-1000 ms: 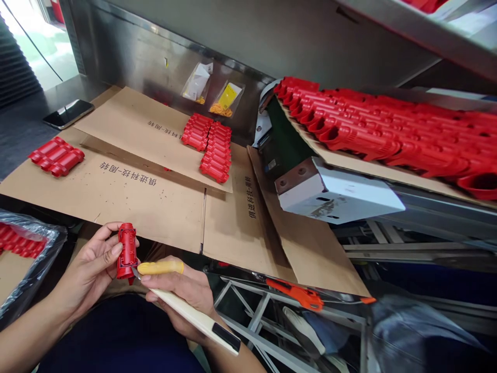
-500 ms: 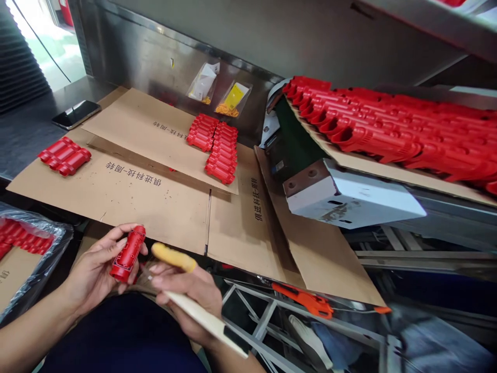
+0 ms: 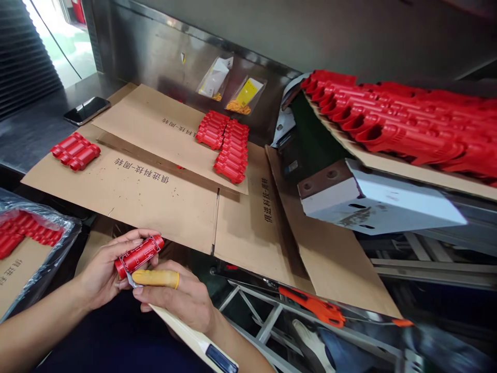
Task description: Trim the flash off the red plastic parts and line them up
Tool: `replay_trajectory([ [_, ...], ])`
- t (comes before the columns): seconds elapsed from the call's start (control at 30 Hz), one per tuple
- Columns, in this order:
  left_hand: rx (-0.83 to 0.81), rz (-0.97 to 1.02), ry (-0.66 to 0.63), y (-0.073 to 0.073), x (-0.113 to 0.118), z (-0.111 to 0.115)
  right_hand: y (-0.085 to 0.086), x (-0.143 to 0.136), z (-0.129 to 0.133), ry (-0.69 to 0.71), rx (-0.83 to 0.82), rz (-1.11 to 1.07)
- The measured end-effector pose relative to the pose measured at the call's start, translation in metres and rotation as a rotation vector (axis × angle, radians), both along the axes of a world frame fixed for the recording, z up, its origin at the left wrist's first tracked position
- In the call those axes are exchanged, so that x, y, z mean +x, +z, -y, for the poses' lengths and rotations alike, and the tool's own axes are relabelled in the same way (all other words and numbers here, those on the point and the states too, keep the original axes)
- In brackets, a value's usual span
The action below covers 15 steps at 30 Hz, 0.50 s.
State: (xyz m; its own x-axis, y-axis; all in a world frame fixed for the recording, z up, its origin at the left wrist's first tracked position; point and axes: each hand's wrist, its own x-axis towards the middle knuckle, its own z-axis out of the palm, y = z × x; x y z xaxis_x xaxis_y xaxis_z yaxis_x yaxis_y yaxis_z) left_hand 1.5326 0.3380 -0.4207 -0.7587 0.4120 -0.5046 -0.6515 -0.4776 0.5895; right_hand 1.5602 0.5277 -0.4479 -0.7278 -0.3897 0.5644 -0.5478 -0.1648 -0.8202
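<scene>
My left hand (image 3: 103, 272) holds a red cylindrical part (image 3: 140, 255) between thumb and fingers, tilted up to the right, at the front edge of the cardboard. My right hand (image 3: 180, 295) grips a cream-handled tool (image 3: 186, 329) whose blade touches the part's lower left end. A yellow finger cot (image 3: 155, 278) covers the right index finger. Three or so red parts (image 3: 75, 151) lie on the cardboard (image 3: 155, 207) at left. Several more red parts (image 3: 232, 150) stand in rows on the upper cardboard sheet (image 3: 155, 122).
A phone (image 3: 87, 111) lies at the back left. Two small bags (image 3: 246, 95) rest against the metal wall. Red parts fill a raised tray (image 3: 407, 122) at right and a lined box (image 3: 31, 230) at left. An orange-handled tool (image 3: 314, 305) sits below the cardboard edge.
The red part has tilted over toward the right in my left hand. My right hand has come in, bringing the tool's blade against the part. The view has shifted slightly.
</scene>
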Motion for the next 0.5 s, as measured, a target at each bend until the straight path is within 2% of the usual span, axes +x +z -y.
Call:
replay_trajectory([
  [0.1, -0.004, -0.005, -0.004, -0.002, 0.000, 0.000, -0.002, -0.001, 0.000, -0.038, 0.008, -0.127],
  [0.17, -0.013, -0.012, 0.002, -0.003, 0.001, 0.001, -0.001, -0.002, 0.000, -0.068, 0.036, -0.131],
  [0.33, -0.031, -0.014, 0.006, -0.005, 0.002, 0.001, 0.007, -0.003, -0.005, -0.160, 0.111, -0.248],
  [0.5, -0.059, 0.006, 0.019, -0.003, 0.004, 0.001, 0.021, -0.009, -0.008, -0.087, 0.205, -0.214],
])
